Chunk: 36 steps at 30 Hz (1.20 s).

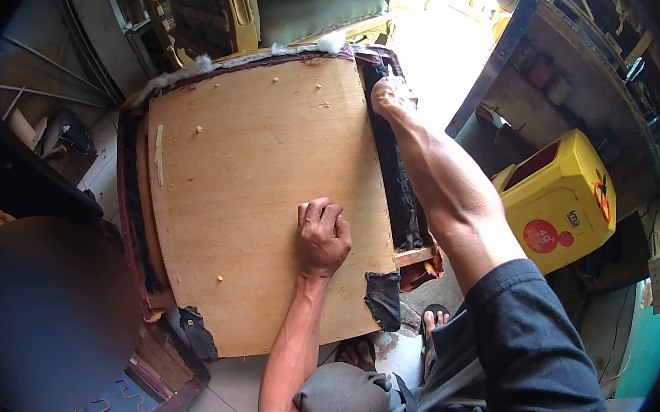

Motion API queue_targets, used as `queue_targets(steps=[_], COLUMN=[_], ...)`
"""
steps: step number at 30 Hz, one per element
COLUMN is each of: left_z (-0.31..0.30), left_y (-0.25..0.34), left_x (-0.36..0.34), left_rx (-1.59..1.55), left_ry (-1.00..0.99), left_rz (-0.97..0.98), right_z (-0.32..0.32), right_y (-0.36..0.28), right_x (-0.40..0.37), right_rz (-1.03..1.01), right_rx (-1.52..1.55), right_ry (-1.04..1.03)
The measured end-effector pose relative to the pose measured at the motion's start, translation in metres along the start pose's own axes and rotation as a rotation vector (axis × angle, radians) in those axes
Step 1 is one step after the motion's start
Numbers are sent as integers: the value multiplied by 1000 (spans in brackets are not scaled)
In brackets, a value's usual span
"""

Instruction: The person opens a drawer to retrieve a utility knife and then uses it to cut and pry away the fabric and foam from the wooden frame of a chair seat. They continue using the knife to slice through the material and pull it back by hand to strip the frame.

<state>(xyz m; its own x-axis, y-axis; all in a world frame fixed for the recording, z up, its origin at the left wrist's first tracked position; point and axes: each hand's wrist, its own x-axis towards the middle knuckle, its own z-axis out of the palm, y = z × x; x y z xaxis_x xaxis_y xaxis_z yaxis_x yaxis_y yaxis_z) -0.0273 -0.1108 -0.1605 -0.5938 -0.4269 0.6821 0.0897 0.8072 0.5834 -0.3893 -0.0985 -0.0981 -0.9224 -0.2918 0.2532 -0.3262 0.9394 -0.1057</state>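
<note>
A bare plywood panel (255, 160) lies on an upholstered frame with dark red fabric (124, 180) and white padding (193, 66) at its edges. My left hand (323, 239) rests on the panel's right half, fingers curled into a fist, nothing visible in it. At the frame's upper right corner, my right hand (393, 98) is closed beside black fabric (388, 164); what it grips is too small to tell. Black cloth flaps (383, 299) hang at the panel's near corners. Small light bits are scattered on the wood.
A yellow container (562, 203) stands on the right, below a dark wooden structure (570, 62). Behind the panel are a carved gold frame (242, 2) and a grey-green seat (315, 12). A frame with springs (121, 400) is at the lower left. Sandaled feet (436, 320) show below.
</note>
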Motion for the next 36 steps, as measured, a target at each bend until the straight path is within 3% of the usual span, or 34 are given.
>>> queue_targets(steps=[36], left_z=[1], left_y=[-2], left_x=[1], left_rx=[-6], left_ry=[28], left_rz=[71], right_z=[-6], right_y=[39], right_x=[-150], right_rz=[248], right_rx=[118], right_ry=[-26])
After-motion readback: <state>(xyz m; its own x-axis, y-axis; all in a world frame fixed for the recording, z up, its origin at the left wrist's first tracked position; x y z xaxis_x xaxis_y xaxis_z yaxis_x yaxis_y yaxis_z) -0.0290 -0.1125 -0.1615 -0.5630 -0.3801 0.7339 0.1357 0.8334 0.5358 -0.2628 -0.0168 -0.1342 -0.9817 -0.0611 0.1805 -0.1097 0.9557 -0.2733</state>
